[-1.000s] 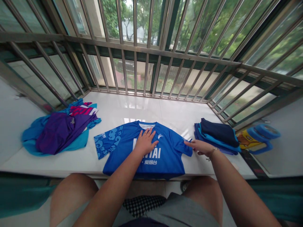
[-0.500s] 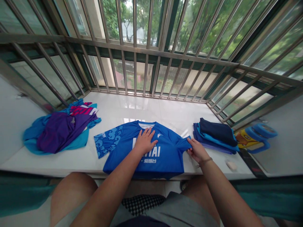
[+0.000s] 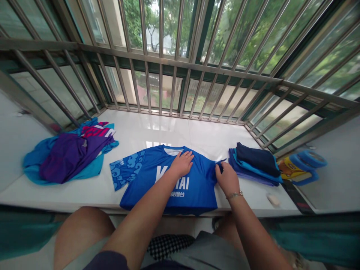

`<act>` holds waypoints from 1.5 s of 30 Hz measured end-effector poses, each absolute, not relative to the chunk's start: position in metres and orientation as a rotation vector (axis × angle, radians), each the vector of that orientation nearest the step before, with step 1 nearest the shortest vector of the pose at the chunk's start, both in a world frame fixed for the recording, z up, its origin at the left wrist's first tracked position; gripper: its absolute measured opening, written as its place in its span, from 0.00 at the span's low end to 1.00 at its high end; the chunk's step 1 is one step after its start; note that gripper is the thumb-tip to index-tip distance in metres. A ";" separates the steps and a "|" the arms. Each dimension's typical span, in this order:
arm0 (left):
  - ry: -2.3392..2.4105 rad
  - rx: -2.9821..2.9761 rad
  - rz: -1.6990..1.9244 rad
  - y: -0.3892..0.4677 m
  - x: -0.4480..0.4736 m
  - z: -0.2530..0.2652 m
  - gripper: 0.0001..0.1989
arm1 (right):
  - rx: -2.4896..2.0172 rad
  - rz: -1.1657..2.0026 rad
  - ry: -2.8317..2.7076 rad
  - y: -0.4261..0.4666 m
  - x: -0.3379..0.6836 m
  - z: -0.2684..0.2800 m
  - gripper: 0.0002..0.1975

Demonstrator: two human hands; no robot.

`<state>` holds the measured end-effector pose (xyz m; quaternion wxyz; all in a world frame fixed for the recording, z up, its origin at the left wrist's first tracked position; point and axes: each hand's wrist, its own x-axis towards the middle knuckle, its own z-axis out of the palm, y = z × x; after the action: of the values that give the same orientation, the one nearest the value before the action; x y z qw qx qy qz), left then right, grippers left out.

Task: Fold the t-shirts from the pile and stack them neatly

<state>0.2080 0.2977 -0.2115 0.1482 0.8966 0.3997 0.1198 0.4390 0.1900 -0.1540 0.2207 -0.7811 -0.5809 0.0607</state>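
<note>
A blue jersey (image 3: 149, 168) with white lettering lies spread out in front of me, its collar toward the window and its lower end at the sill's front edge. My left hand (image 3: 182, 164) rests flat on its chest, just below the collar, fingers stretched out. At the right sleeve, my right hand (image 3: 227, 177) is closed on the bunched fabric. The patterned left sleeve lies flat, pointing out to the left. My left forearm covers part of the lettering.
Left on the white sill (image 3: 135, 127) lies a loose heap of purple and blue clothes (image 3: 75, 157). To the right stand a folded clothes stack (image 3: 254, 161), a blue-and-yellow jug (image 3: 302, 167) and a small pale block (image 3: 273, 200). Metal window bars (image 3: 180, 63) rise behind.
My left hand has slid right and slightly up across the chest. My right hand has drawn a little left with the sleeve, which is now more bunched.
</note>
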 end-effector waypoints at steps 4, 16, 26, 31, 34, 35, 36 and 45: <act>1.141 2.554 0.345 0.305 0.204 -0.214 0.27 | -1.769 0.162 -2.104 0.176 0.398 -0.149 0.17; 1.156 2.333 0.406 0.317 0.202 -0.209 0.25 | -2.163 0.161 -1.741 0.118 0.419 -0.162 0.16; 1.072 2.383 0.317 0.318 0.197 -0.202 0.26 | -2.181 0.158 -1.767 0.125 0.390 -0.198 0.11; 1.085 2.481 0.258 0.312 0.198 -0.203 0.25 | -2.213 0.050 -1.742 0.123 0.396 -0.207 0.10; 1.087 2.454 0.303 0.310 0.197 -0.201 0.26 | -2.284 -0.028 -1.685 0.123 0.402 -0.206 0.11; 1.086 2.443 0.317 0.309 0.196 -0.201 0.26 | -2.288 -0.066 -1.679 0.124 0.403 -0.205 0.11; 1.086 2.435 0.328 0.309 0.196 -0.201 0.25 | -2.282 -0.104 -1.681 0.125 0.403 -0.204 0.12; 1.139 2.500 0.267 0.307 0.203 -0.202 0.31 | -2.005 -0.074 -1.859 0.120 0.391 -0.217 0.16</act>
<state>0.2033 0.3068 -0.2024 0.1894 0.8894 0.4051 0.0948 0.3910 0.1202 -0.2174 0.2018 -0.7181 -0.6656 -0.0264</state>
